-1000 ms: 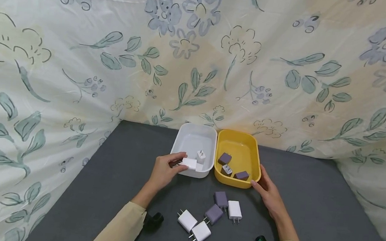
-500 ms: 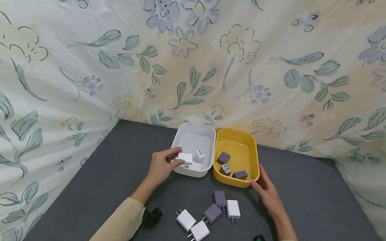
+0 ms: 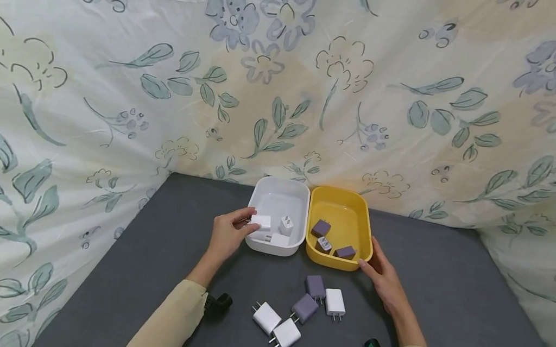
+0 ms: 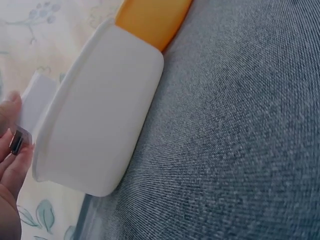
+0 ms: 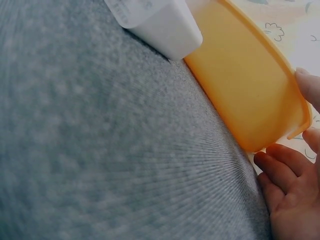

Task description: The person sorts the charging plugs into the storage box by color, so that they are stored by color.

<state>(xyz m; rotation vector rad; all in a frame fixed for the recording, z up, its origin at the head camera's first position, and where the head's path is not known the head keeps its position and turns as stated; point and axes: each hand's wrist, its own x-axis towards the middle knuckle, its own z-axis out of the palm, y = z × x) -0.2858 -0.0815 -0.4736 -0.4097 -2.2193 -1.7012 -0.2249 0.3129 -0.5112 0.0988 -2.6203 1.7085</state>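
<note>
In the head view my left hand pinches a white charger plug above the left side of the white bin. Its metal prongs show near the fingers in the left wrist view, where the white charger plug is just above the rim. Two more white chargers lie inside that bin, one standing with its prongs up. My right hand grips the near right corner of the yellow bin, thumb on the rim and fingers along the outer side. Several purple chargers lie in the yellow bin.
On the dark tabletop in front of the bins lie several loose chargers, among them a purple charger and a white charger. A floral cloth hangs close behind the bins.
My left hand has shifted left and slightly away from me with the white charger, uncovering another white charger in the bin's near part. My right hand stays on the yellow bin.
</note>
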